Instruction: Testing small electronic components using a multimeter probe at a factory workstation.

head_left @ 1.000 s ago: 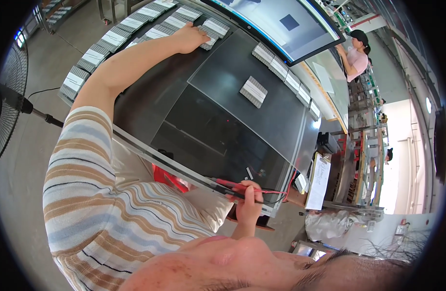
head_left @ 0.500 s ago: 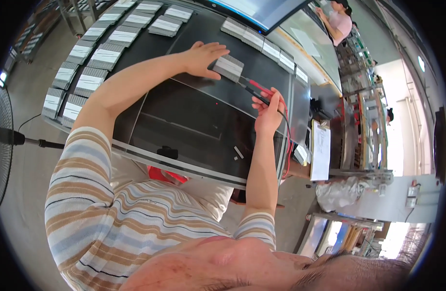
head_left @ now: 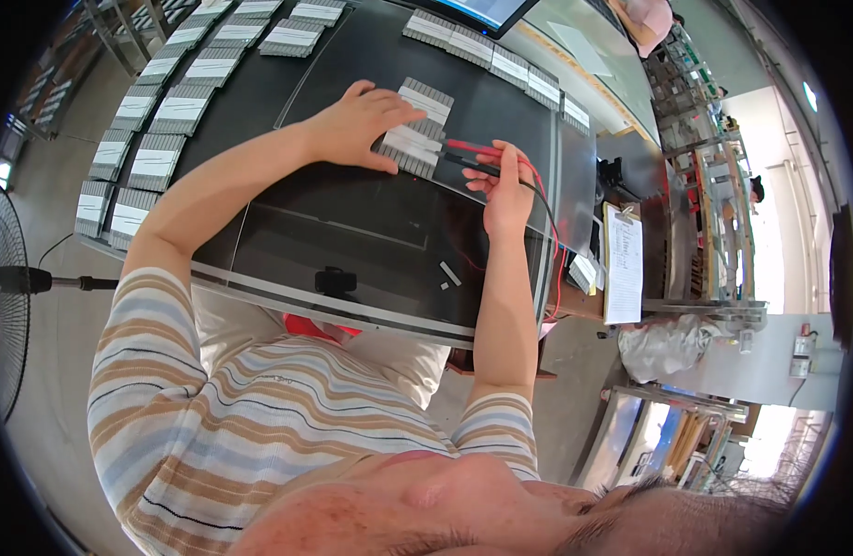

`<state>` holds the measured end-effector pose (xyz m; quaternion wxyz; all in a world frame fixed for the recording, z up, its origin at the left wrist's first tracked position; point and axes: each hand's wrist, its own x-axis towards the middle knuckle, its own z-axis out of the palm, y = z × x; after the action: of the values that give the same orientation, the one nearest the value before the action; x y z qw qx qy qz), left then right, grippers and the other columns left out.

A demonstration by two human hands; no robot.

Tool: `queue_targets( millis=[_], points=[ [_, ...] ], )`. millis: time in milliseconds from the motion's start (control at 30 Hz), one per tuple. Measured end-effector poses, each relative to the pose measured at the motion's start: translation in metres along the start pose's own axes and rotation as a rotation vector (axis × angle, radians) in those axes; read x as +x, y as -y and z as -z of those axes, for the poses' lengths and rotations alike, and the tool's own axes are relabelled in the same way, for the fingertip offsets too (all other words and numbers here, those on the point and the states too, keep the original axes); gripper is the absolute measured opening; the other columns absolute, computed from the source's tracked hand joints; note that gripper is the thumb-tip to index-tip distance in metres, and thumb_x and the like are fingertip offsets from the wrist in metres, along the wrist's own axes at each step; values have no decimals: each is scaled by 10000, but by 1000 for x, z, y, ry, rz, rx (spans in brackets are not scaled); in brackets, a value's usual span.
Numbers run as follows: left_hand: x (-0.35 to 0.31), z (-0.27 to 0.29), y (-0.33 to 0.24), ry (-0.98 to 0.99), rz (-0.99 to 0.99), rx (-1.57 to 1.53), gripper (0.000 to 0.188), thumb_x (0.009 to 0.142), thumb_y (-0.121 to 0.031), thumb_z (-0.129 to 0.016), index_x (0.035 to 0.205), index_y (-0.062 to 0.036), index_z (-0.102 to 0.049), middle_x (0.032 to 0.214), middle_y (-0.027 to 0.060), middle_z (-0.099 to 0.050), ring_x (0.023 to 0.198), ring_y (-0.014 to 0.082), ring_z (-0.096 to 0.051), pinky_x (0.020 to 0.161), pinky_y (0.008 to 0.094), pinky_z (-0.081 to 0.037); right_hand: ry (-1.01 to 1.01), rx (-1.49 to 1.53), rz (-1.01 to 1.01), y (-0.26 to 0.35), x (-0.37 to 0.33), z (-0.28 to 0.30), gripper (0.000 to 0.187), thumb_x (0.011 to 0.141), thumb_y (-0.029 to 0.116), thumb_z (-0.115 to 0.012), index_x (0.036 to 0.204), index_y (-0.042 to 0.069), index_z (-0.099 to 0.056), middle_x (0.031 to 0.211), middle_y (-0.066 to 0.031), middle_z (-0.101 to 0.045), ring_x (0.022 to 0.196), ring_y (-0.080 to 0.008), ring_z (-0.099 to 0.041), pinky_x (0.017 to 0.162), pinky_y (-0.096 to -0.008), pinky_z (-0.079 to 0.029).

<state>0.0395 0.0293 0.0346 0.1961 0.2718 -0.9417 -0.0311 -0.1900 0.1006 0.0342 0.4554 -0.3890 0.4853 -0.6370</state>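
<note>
My left hand (head_left: pixel 364 122) has its fingers spread, at the left end of a row of thin grey flat pieces with a white band (head_left: pixel 413 149). Its thumb lies along the near side and its fingertips reach the far side. A similar row (head_left: pixel 427 100) lies just behind. My right hand (head_left: pixel 506 190) is closed around a pair of test probes, one red (head_left: pixel 471 146) and one black (head_left: pixel 467 164). Their tips are at the right end of the nearer row; whether they touch it is too small to tell.
Several banded rows (head_left: pixel 179 109) cover the table's left, with more (head_left: pixel 468 44) below a monitor (head_left: pixel 482 7) at the back. A small black object (head_left: pixel 336 281) and a white strip (head_left: pixel 451 272) lie near the front. A clipboard (head_left: pixel 623 264) sits right; a fan (head_left: pixel 5 278) stands left.
A second banded row now lies in front of the one seen before. My left hand and the probes in my right hand have come to this nearer row. The view has shifted slightly.
</note>
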Motion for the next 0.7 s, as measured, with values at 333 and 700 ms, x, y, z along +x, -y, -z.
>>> queue_targets(
  millis=[333, 700],
  points=[
    [-15, -7, -8, -17, 73, -83, 708, 649, -344, -675, 1245, -131, -358, 1220, 77, -424, 1179, 223, -329, 987, 434, -172, 67, -110, -53, -3, -3, -8, 262, 881, 239, -444, 961, -2, -509, 799, -118, -555, 605, -196, -602, 480, -232, -481],
    [-37, 12, -42, 108, 17, -95, 738, 625, -388, -678, 1237, -110, -373, 1222, 101, -414, 1195, 251, -303, 995, 433, -154, -26, 72, -25, -3, 1, 2, 276, 881, 258, -437, 947, -1, -503, 779, -123, -562, 585, -218, -603, 456, -255, -485]
  ],
)
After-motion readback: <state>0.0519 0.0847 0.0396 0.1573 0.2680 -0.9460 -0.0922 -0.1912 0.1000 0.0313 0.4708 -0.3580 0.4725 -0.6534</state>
